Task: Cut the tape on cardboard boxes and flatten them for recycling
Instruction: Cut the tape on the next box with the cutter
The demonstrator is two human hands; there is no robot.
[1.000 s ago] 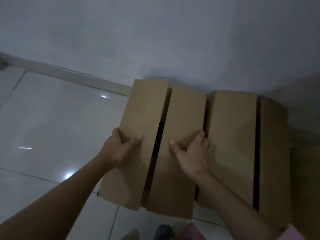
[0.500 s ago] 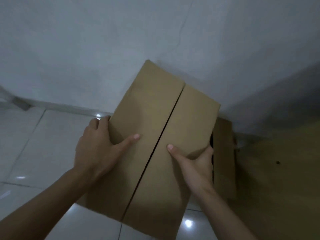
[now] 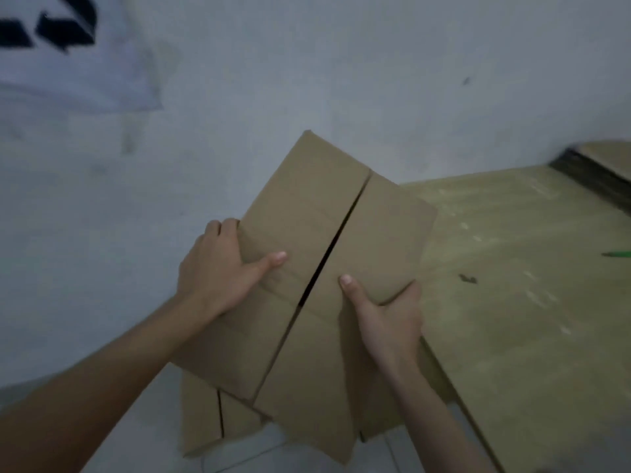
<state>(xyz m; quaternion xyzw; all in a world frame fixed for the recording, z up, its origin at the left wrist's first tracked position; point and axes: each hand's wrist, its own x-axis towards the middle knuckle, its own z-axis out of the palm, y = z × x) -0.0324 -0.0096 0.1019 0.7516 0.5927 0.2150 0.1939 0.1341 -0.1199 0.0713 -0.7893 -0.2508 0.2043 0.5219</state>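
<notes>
Holding a box (image 3: 307,268) at frame centre.
Our left hand (image 3: 218,268) and right hand (image 3: 386,319) grip its edges, thumbs pressed on top.

The cardboard box (image 3: 327,268), which a second ago stood on the floor in a row with others against the wall, is now lifted and tilted, its far corner leaning right toward the brown surface (image 3: 529,302). Its two top flaps, parted then by a wide gap, have come nearly together, leaving a narrow dark slit. The left hand (image 3: 222,271) and right hand (image 3: 386,319) have risen with it. The view has swung right: the surface, a green object (image 3: 618,254) on it and stacked cardboard (image 3: 601,165) beyond it have appeared.
</notes>
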